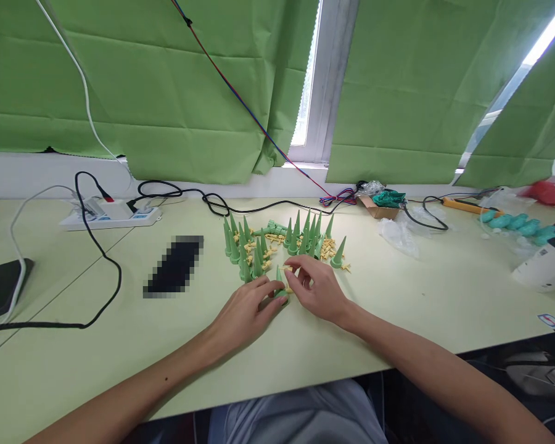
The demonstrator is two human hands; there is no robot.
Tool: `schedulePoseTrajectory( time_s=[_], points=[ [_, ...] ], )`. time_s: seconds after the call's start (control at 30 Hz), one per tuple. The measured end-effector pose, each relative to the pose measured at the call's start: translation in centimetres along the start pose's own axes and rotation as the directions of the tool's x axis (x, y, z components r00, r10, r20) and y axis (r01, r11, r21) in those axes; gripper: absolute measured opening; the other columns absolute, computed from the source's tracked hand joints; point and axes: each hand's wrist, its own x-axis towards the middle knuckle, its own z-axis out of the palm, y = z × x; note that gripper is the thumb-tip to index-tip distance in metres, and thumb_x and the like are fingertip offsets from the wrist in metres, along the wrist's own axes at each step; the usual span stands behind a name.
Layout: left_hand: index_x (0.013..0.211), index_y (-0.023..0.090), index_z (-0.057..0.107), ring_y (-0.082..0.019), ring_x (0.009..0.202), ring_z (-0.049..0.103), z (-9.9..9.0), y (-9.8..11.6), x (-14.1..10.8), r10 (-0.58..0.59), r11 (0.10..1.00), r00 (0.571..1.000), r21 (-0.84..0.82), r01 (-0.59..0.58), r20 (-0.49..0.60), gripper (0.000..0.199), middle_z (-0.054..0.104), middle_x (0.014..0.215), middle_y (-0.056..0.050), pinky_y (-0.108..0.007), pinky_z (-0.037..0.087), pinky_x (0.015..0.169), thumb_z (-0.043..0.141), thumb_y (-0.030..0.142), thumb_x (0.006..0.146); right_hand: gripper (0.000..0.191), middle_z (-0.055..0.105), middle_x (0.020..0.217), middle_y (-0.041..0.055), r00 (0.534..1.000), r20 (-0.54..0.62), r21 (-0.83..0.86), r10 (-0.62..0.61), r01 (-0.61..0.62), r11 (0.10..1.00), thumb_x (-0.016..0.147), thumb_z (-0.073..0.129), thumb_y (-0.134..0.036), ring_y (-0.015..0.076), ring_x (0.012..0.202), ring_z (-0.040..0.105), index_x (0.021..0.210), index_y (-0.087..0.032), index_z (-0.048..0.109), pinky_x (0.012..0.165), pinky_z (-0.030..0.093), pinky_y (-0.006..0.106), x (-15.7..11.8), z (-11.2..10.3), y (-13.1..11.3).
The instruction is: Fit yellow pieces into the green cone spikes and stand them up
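Note:
My left hand (pixel 252 306) rests low over the table with its fingers closed around the base of a green cone (pixel 279 275), which stands upright. On the cone's right, my right hand (pixel 321 291) pinches a small yellow piece (pixel 284 267) near the cone's tip. Another bit of yellow shows lower down, between the hands. Beyond them several more green cones stand in a left group (pixel 234 250) and a right group (pixel 305 237). Small yellow pieces (pixel 328 248) lie scattered among these. At the back of the cluster lie flat green parts (pixel 275 227), whose shape is hard to make out.
Left of the cones lies a blurred dark object (pixel 174 266). A white power strip (pixel 111 216) and black cable (pixel 102 250) are farther left. An opened cardboard box (pixel 379 208), plastic bags (pixel 399 236) and a white device (pixel 546 262) sit on the right.

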Motion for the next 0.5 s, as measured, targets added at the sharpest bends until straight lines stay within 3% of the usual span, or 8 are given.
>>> schedulePoseTrajectory(
  time_s=[0.27,0.5],
  points=[
    [0.097,0.019,0.07,-0.017,0.067,0.056,0.07,0.09,0.06,0.019,1.0,1.0,-0.011,-0.019,-0.022,0.031,0.062,0.077,-0.003,-0.026,0.039,0.059,0.047,0.04,0.097,0.008,0.067,0.087,0.0028,0.999,0.042,0.003,-0.008,0.008,1.0,0.093,0.053,-0.02,0.0097,0.057,0.056,0.099,-0.02,0.059,0.055,0.047,0.022,-0.06,0.05,0.1],
    [0.107,0.02,0.068,-0.015,0.058,0.051,-0.17,0.62,0.09,-0.017,0.999,0.999,-0.049,0.019,0.036,0.029,0.058,0.066,0.001,-0.025,0.033,0.053,0.05,0.039,0.094,0.007,0.065,0.082,0.002,0.997,0.075,0.0,-0.015,0.015,1.0,0.093,0.053,-0.02,0.0102,0.057,0.053,0.097,-0.02,0.059,0.056,0.046,0.023,-0.17,0.03,0.14]
  ],
)
